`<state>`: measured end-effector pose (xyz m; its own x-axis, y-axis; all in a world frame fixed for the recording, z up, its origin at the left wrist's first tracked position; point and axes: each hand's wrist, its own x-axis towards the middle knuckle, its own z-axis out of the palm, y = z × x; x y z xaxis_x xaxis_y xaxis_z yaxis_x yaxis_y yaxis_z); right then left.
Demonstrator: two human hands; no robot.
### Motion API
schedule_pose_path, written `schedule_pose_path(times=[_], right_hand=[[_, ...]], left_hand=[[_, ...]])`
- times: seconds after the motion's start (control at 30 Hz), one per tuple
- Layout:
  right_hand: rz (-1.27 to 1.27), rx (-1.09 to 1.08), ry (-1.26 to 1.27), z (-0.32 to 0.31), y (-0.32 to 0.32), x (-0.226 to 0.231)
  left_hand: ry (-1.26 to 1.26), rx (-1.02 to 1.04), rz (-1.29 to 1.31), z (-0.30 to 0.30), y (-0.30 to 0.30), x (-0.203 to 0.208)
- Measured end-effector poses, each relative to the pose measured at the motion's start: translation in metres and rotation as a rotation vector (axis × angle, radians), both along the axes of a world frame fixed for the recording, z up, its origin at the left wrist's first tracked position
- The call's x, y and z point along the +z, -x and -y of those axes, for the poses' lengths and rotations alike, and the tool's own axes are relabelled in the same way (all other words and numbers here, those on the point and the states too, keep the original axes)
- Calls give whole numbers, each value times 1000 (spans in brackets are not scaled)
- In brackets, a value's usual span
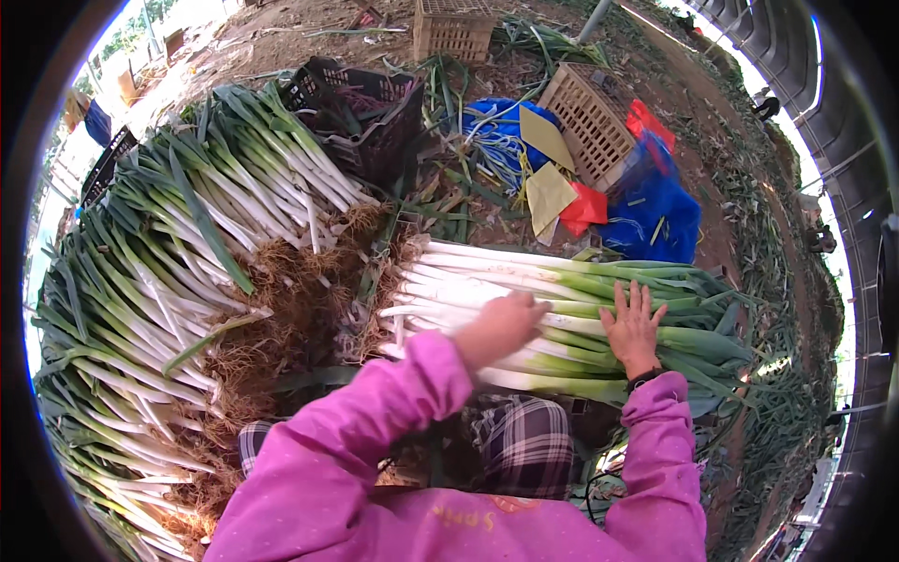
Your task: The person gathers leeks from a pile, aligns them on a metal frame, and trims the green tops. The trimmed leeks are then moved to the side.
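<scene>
A broad bundle of leeks (571,356) lies crosswise in front of me, white shafts and roots to the left, green leaves to the right. My right hand (634,330) rests flat on the green part with its fingers spread. Over the white shafts near the middle is my left hand (503,328), slightly blurred, its fingers bent and partly hidden. Whether it holds a shaft cannot be made out. To the left, a large heap of leeks (140,309) lies with its brown roots (253,351) turned toward the bundle.
A dark crate (361,140) stands beyond the heap. Farther right are a tan plastic crate (588,122), blue sheeting (651,211), red pieces (585,206) and yellowish flat pieces (550,195). Another tan crate (453,33) stands at the back. Leaf scraps (777,403) cover the ground to the right.
</scene>
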<state>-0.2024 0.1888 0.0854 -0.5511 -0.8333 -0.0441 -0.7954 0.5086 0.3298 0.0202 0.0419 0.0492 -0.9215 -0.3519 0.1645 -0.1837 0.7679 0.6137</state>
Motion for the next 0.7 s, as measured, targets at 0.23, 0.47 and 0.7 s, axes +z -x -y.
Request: schedule_pose_path(times=[0.23,0.47,0.7], right_hand=[[-8,-23,-29,-5,1,4],[6,1,-66,17,-12,0],[54,-101,-101,-3,6,5]], left_hand=[[428,-23,81,-39,-22,-1],[500,-98,102,-16,-33,-23],[-139,667,-112,157,-100,4]])
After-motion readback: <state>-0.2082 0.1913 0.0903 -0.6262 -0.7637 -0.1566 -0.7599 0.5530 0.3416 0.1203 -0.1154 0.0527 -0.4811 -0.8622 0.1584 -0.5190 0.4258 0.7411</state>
